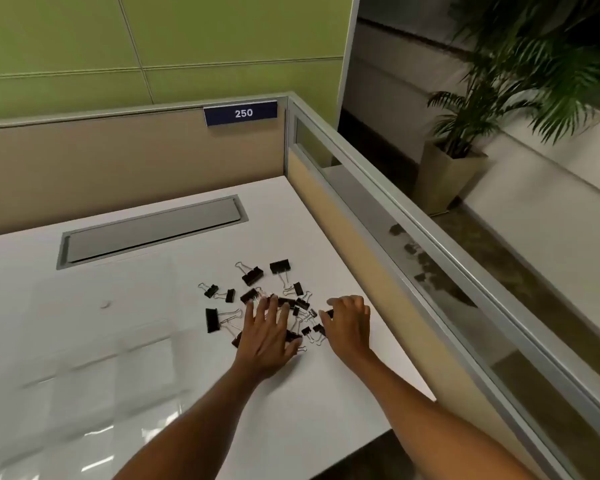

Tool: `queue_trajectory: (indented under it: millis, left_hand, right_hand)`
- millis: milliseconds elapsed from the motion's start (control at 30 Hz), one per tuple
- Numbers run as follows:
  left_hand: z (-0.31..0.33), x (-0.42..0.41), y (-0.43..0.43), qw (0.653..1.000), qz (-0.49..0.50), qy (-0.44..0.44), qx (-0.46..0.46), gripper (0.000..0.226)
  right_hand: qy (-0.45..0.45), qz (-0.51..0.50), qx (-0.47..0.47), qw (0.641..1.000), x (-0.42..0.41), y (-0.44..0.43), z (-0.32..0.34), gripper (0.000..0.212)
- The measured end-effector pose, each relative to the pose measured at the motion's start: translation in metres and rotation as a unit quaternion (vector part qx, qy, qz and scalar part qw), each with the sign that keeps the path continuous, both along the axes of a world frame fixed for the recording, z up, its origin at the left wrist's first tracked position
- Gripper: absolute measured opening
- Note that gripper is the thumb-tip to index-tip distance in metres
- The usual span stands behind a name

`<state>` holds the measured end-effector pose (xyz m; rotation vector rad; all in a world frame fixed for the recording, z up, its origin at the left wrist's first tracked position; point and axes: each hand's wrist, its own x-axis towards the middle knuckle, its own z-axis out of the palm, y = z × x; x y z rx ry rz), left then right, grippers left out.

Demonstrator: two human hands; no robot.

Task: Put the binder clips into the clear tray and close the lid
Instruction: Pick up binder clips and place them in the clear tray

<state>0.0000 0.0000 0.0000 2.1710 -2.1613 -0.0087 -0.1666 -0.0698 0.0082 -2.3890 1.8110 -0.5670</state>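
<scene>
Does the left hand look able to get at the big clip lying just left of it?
Probably yes. The left hand lies spread on the pile, and the big clip sits close beside it on the desk with nothing between; the right hand is on the far side.

Some binder clips (293, 336) are partly hidden under the flat left hand (269, 336). Just beside it, the right hand (349, 323) curls over one small clip (328, 313); it may be pinching it. Left of both hands, the clear tray (94, 382) is too faint to tell where its edges run.
</scene>
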Motion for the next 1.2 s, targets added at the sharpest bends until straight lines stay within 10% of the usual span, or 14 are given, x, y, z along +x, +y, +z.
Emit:
queue_trajectory:
  millis: [1200]
  left_hand:
    - [-0.029, -0.035, -0.044, 0.998, 0.015, 0.053, 0.026, 0.013]
  right_hand:
    - [0.033, 0.001, 0.084, 0.996, 0.008, 0.004, -0.041, 0.015]
